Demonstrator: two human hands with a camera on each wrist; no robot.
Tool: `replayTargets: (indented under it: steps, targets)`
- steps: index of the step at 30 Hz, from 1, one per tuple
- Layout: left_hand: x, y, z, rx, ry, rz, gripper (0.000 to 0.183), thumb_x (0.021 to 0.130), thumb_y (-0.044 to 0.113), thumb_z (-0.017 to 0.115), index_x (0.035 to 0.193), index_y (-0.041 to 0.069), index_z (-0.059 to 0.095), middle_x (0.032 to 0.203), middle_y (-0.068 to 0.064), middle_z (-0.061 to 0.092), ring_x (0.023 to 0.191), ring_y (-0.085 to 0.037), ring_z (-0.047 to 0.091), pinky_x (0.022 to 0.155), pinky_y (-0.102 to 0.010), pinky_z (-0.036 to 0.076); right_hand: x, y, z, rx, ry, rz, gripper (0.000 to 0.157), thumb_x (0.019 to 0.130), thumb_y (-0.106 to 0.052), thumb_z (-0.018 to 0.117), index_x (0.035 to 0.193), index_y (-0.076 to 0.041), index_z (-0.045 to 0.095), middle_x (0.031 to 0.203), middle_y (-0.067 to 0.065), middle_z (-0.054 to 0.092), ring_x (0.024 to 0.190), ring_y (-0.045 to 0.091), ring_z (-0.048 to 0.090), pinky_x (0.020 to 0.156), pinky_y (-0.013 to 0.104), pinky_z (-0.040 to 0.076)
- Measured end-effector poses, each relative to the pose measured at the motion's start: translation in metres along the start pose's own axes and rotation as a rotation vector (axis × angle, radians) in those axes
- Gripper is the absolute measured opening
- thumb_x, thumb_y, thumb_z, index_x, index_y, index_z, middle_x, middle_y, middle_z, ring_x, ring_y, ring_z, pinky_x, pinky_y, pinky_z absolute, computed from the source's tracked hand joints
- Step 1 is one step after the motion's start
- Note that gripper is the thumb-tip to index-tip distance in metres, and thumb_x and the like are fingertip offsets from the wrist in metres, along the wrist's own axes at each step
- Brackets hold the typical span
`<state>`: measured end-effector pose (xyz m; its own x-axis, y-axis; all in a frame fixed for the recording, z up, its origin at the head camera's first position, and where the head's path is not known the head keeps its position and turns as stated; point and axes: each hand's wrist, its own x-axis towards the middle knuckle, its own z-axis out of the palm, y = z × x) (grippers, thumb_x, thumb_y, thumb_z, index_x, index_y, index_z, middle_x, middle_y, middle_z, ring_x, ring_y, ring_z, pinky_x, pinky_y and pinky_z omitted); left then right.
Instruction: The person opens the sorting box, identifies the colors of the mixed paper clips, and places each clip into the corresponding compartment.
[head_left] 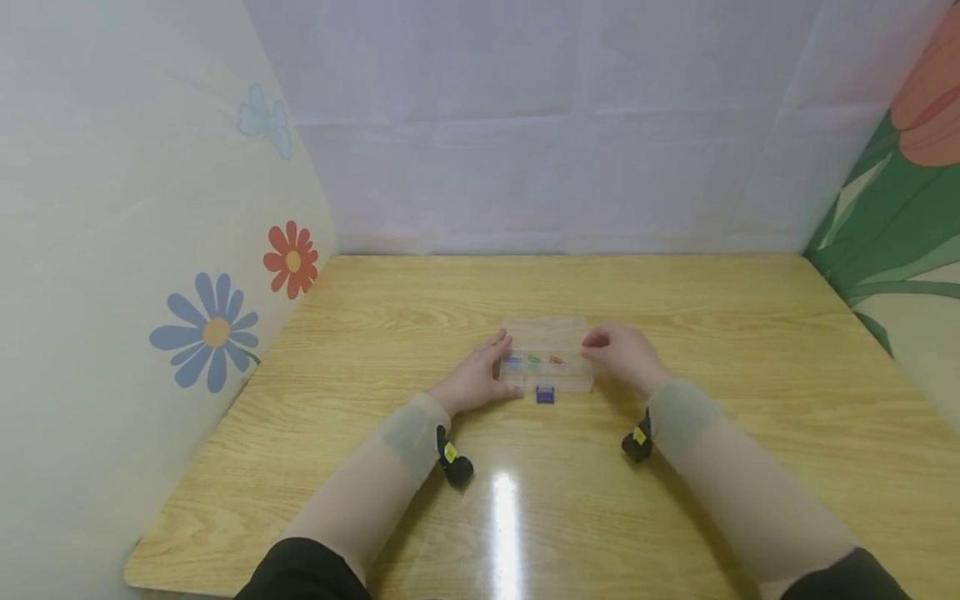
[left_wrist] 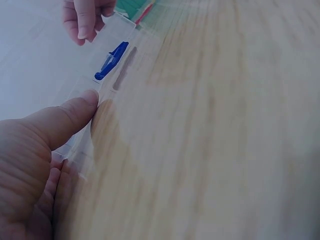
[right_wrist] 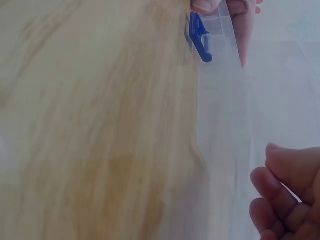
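A clear plastic compartment box (head_left: 566, 382) lies on the table with its lid (head_left: 545, 332) raised at the back and a blue latch (head_left: 545, 395) at the front. Small blue, green and red pieces (head_left: 557, 360) show in its compartments. My left hand (head_left: 474, 377) holds the box's left end, thumb (left_wrist: 80, 110) along the front wall and fingers round the side. By the right end is my right hand (head_left: 624, 354), fingers loosely bent. In the right wrist view, nothing shows between its thumb (right_wrist: 292, 165) and fingers.
The wood-grain table (head_left: 375, 333) reaches back to a pale cloth wall (head_left: 465, 150). Flower-printed panels (head_left: 216, 332) stand along the sides. Each wrist wears a small black camera (head_left: 453, 458). A bright light reflection crosses the near tabletop.
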<state>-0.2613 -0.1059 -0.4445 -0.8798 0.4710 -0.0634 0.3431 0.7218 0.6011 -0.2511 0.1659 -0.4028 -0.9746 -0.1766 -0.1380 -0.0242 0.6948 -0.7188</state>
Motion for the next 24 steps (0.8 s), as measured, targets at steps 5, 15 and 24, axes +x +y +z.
replayTargets:
  steps: [5,15,24]
  targets:
    - [0.000,0.000,0.000,-0.001,0.002,0.003,0.101,0.077,0.044,0.078,0.154,0.012,0.021,0.161,-0.003,0.009,0.145,-0.027,0.014,0.117,-0.042,0.016,-0.003,0.006,-0.008,0.023,0.014,0.007,0.031,0.095,-0.023,0.060,0.118,-0.004,0.061,0.121,0.016,0.062,0.115,0.034,0.053,0.101,0.052,0.040]
    - [0.000,0.000,0.000,0.011,0.001,0.005,0.101,0.077,0.045,0.078,0.154,0.011,0.021,0.161,-0.004,0.009,0.145,-0.027,0.015,0.117,-0.041,0.016,-0.009,0.026,-0.024,0.058,0.030,0.038,0.032,0.096,-0.025,0.058,0.120,-0.004,0.060,0.113,0.016,0.063,0.078,0.026,0.061,0.068,0.037,0.053]
    - [0.000,0.001,-0.001,0.028,-0.004,0.008,0.102,0.078,0.048,0.077,0.154,0.010,0.020,0.161,-0.005,0.009,0.145,-0.028,0.016,0.117,-0.042,0.016,-0.019,0.044,-0.037,0.061,0.039,0.047,0.032,0.097,-0.023,0.058,0.119,0.000,0.058,0.120,0.019,0.060,0.105,0.032,0.057,0.091,0.046,0.048]
